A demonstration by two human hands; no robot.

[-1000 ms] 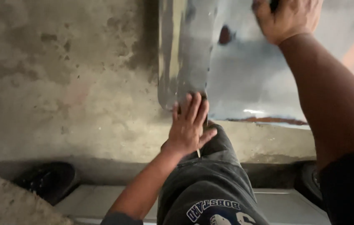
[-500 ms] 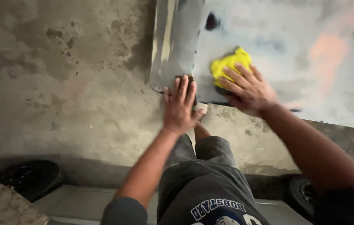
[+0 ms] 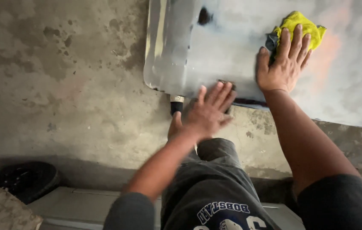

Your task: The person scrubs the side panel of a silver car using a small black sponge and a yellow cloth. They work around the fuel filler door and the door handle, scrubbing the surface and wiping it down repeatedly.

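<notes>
Head view | our right hand point(image 3: 284, 64) presses flat on a yellow cloth point(image 3: 301, 26) atop the grey metal panel point(image 3: 232, 47) lying on the concrete floor point(image 3: 61, 85) | left hand point(image 3: 208, 113), open and empty, steadies the panel's near edge | we judge wiping midway: hazy patches remain | no packages, labels or signs visible

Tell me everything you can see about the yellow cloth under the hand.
The yellow cloth is a small, soft, fuzzy rag, bright yellow and bunched into folds, with a dark grey patch at its near left edge. It lies on the grey, dull-looking panel that rests on the concrete floor. The right hand lies flat on it, fingers spread over its lower part, so only the far half shows. The left hand is apart from it, at the panel's near edge.
</notes>
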